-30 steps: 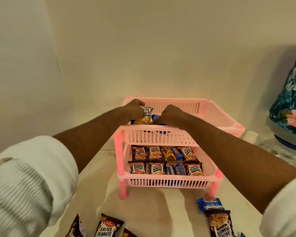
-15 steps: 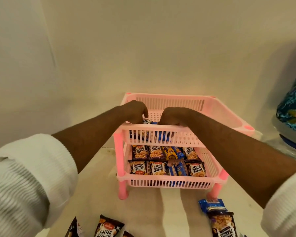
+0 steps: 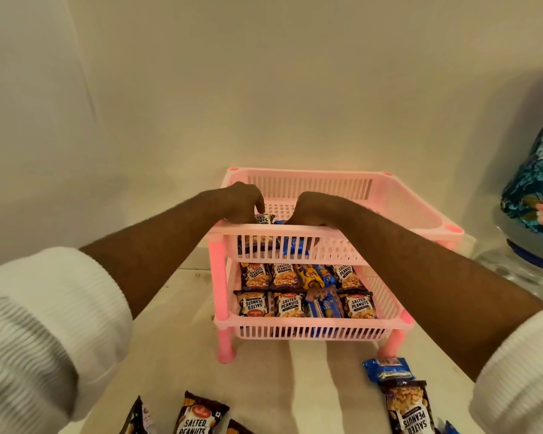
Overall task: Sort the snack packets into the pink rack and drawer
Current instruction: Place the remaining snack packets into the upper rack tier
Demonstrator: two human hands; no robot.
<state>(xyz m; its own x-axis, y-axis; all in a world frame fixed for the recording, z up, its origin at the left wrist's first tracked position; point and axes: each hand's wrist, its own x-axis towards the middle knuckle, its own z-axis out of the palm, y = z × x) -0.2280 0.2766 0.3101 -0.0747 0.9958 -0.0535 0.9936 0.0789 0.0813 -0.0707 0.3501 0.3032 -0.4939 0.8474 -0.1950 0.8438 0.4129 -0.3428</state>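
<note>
- A pale table [image 3: 176,355] carries the pink rack [image 3: 311,332], standing on its legs toward the far edge.
- Salted-peanut packets [image 3: 199,413] lie along the near edge.
- A blue packet [image 3: 386,369] lies near the rack's right front leg.

Both hands have sunk into the front left corner of the rack's [image 3: 336,230] top tier. The peanut packet [image 3: 263,219], held above the rim a second ago, now lies low behind the front wall under the left hand [image 3: 243,203]. The blue packet [image 3: 292,247] beneath the right hand [image 3: 309,208] has dropped too, apparently onto the tier floor.
</note>
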